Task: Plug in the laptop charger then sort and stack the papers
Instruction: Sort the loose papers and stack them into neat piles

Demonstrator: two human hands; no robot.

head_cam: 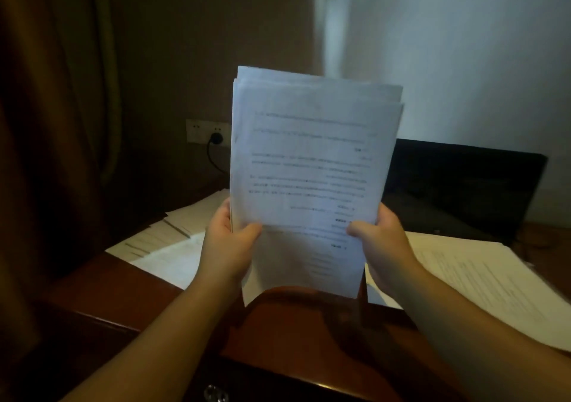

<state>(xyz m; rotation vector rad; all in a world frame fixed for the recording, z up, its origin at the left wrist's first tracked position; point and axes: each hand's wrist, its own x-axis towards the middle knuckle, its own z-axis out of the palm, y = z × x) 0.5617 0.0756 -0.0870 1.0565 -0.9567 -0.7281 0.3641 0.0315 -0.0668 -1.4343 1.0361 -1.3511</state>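
Observation:
I hold a sheaf of printed white papers (312, 166) upright above the wooden desk (293, 333). My left hand (227, 244) grips its lower left edge, thumb on the front sheet. My right hand (381, 241) grips the lower right edge the same way. The sheets' top edges are uneven. More papers lie spread on the desk at the left (173, 241) and at the right (482, 278). A black charger plug (216, 138) sits in the wall socket (207, 131), its cable hanging down behind the sheaf. The open black laptop (463, 185) stands behind the papers at the right.
A dark curtain (55, 123) hangs at the left. A lighter curtain or wall (463, 61) fills the upper right. The desk's front edge carries a round metal drawer knob (215, 394).

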